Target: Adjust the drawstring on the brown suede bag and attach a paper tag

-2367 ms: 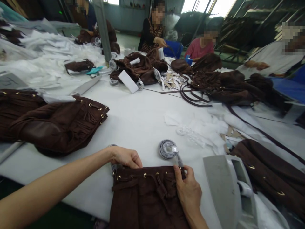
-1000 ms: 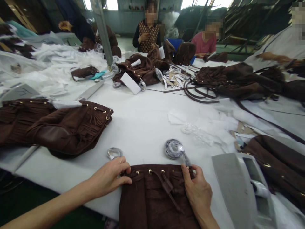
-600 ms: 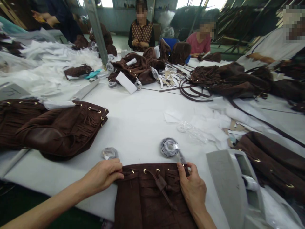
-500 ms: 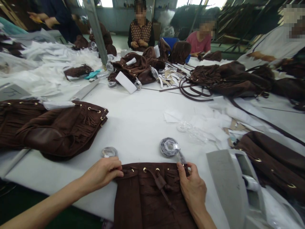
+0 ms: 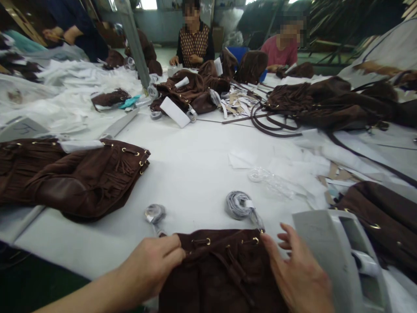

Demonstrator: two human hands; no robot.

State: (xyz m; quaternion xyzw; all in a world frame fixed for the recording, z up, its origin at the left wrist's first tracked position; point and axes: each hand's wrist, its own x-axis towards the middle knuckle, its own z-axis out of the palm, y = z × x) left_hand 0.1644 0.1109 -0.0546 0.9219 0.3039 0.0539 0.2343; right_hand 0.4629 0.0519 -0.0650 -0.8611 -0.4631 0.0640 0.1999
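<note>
A dark brown suede drawstring bag (image 5: 224,274) with gold eyelets lies flat at the near edge of the white table (image 5: 192,161). My left hand (image 5: 153,265) grips its top left corner. My right hand (image 5: 299,274) rests with fingers spread at the bag's top right corner, touching the rim. Just beyond the bag lie a larger grey tape roll (image 5: 239,205) and a smaller roll (image 5: 155,214).
A pile of brown fringed bags (image 5: 71,178) lies at the left, another brown bag (image 5: 384,217) at the right. A grey tape dispenser (image 5: 339,256) stands beside my right hand. Loose white paper and clear plastic (image 5: 273,174) are scattered mid-table. Other people work at the far side.
My right hand has let go of the bag's corner and spread its fingers. The bag and both hands sit lower and nearer in the view. The drawstring knot has shifted.
</note>
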